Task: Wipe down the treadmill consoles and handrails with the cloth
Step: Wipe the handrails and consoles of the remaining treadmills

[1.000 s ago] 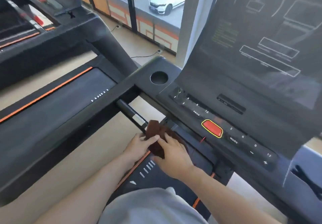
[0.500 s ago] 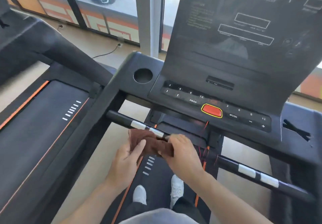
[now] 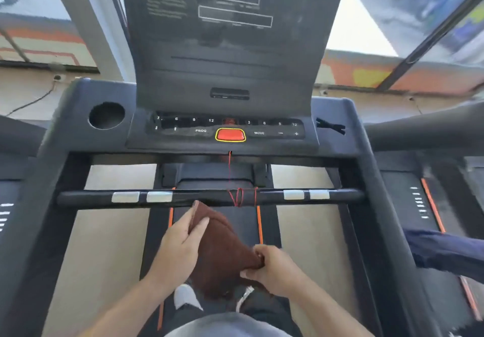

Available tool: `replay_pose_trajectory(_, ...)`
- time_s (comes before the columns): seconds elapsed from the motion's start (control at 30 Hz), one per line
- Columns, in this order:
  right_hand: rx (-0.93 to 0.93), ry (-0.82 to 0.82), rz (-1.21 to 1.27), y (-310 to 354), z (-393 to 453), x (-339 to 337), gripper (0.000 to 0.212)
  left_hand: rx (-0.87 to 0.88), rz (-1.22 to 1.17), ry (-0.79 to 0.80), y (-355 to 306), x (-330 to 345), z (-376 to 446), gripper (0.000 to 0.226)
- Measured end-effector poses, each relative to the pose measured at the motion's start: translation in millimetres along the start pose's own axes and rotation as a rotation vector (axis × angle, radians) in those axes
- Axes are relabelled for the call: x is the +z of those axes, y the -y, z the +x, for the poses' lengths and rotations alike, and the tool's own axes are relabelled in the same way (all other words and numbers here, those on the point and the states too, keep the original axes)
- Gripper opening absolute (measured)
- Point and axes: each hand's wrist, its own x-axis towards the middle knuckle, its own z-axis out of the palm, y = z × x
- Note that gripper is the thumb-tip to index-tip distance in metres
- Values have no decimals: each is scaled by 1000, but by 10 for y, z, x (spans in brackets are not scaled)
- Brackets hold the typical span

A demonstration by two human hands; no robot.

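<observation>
A brown cloth (image 3: 222, 247) is stretched between both hands just below the black crossbar handrail (image 3: 209, 196). My left hand (image 3: 180, 245) pinches the cloth's upper corner, thumb on top, close under the rail. My right hand (image 3: 272, 266) grips the cloth's lower right edge with curled fingers. The cloth's top tip is near the rail; contact is unclear. Above stands the treadmill console (image 3: 230, 129) with its red stop button (image 3: 230, 135) and dark tilted display panel (image 3: 227, 35). A red cord (image 3: 237, 195) is wound around the rail's middle.
A round cup holder (image 3: 106, 115) sits left of the console. Side rails (image 3: 366, 205) flank the belt (image 3: 214, 221). Neighbouring treadmills stand left and right. A dark-sleeved arm (image 3: 445, 253) reaches in at the right edge. Windows lie behind the console.
The view has swung to face the console squarely. Both hands have pulled the cloth back off the crossbar toward me and spread it between them.
</observation>
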Motion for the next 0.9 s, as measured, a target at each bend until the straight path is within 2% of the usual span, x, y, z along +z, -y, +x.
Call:
replay_pose_trajectory(0.1,50,-37,44,-335,-262,-483,30,50,91,47,-178,335,55,29)
replay_pose_trajectory(0.23,55,-122,78,-533,-553,-1326,16,152,162,122,-574,784,194,31)
replay_pose_trajectory(0.3,46,-312,59,-606,-540,-1681,16,189,119,107,-787,982,307,31)
replay_pose_trajectory(0.33,43,-462,1,-646,-489,-1817,21,196,102,110,-862,1073,376,27)
replay_pose_trajectory(0.4,-7,-716,-289,-716,-320,-1989,57,199,129,103,-947,1254,535,15)
replay_pose_trajectory(0.43,-53,-734,-436,-745,-211,-2012,74,186,186,88,-908,1318,630,17)
replay_pose_trajectory(0.47,-106,-662,-550,-761,-92,-2008,87,167,304,50,-829,1359,723,19)
replay_pose_trajectory(0.57,-221,-318,-692,-866,361,-1781,108,167,761,-129,-478,1350,918,25)
replay_pose_trajectory(0.6,-251,-282,-732,-905,486,-1700,108,166,831,-148,-385,1319,946,28)
replay_pose_trajectory(0.63,-284,-313,-753,-937,594,-1636,101,170,852,-152,-315,1286,954,31)
replay_pose_trajectory(0.7,-393,-476,-770,-997,755,-1542,79,176,863,-159,-230,1226,958,33)
replay_pose_trajectory(0.77,-508,-571,-767,-1025,872,-1505,71,163,856,-142,-228,1199,957,34)
replay_pose_trajectory(0.9,-708,-479,-761,-730,994,-1394,69,106,776,-114,-271,1168,933,34)
